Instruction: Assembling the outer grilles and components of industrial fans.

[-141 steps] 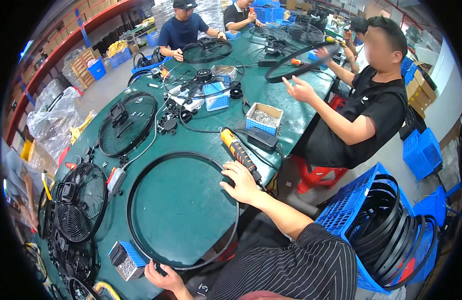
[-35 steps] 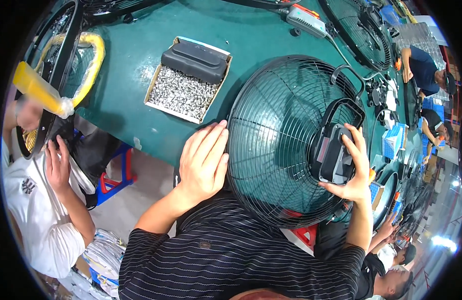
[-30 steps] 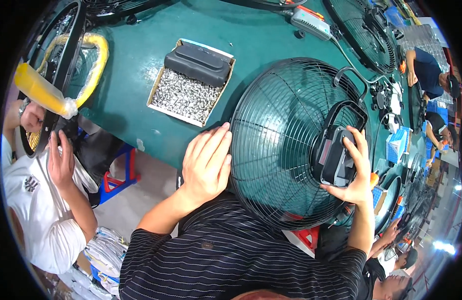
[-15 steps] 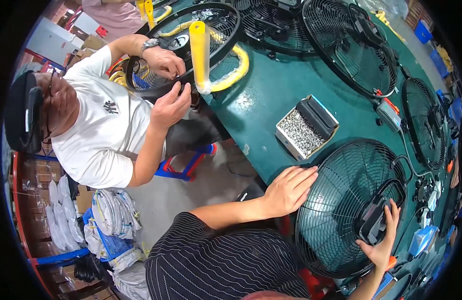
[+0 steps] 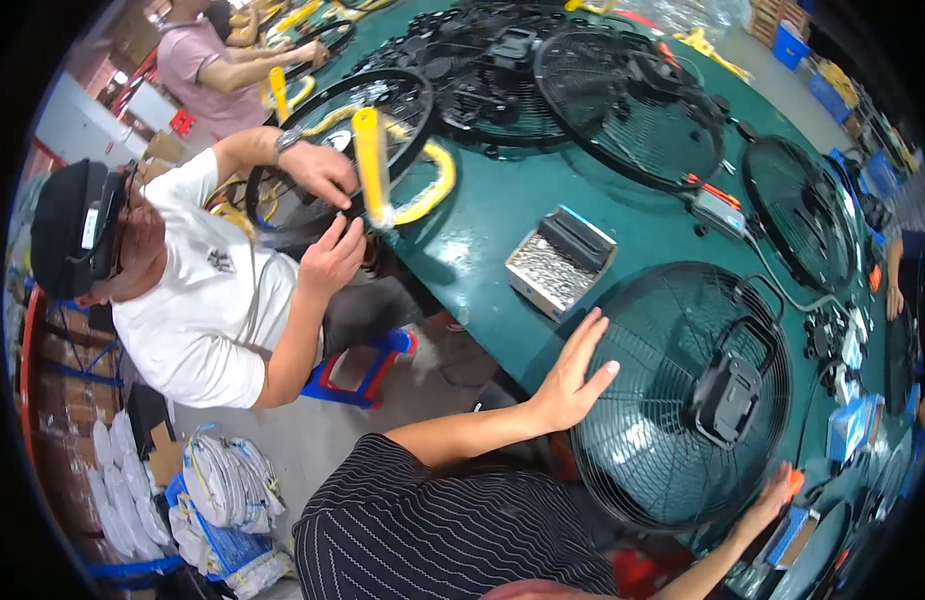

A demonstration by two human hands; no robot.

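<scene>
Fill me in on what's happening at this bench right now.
A person in a striped shirt steadies a round black wire fan guard at the edge of the green table, left hand flat on its rim, right hand on the opposite rim. Beside them, a co-worker in a white shirt handles another black ring. A tray of screws sits nearby.
</scene>
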